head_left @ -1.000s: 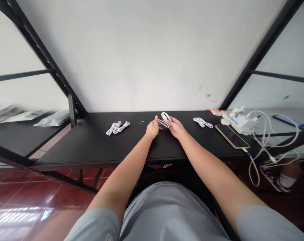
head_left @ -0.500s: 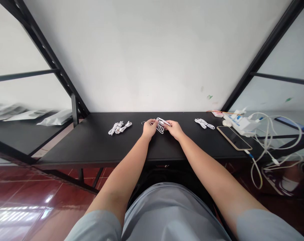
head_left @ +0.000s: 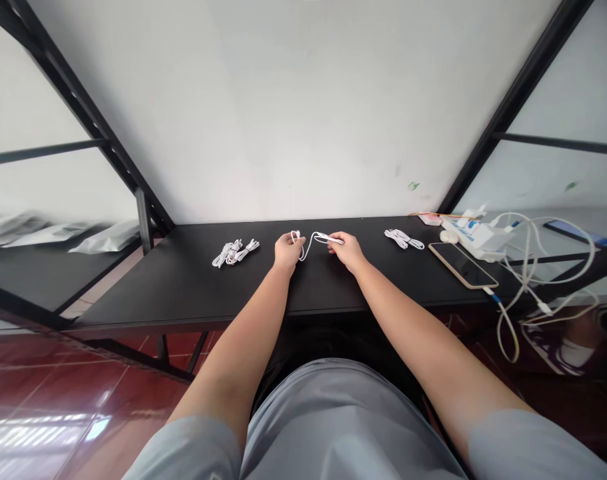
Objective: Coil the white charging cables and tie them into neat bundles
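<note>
Between my hands a white cable runs in a loose bend above the black table. My left hand is closed on one part of it, with a small loop showing over the fingertips. My right hand pinches the other part, where a straight white piece lies along the fingers. Left of my hands lie bundled white cables on the tabletop. Another white cable bundle rests to the right.
A phone with a charging cable plugged in lies at the right, beside a white power strip with several plugs and tangled cords. Plastic packets lie on the left shelf. Black metal posts frame both sides.
My hands have moved apart. The cable coil between them has opened out into a single bent strand. The view has shifted slightly.
</note>
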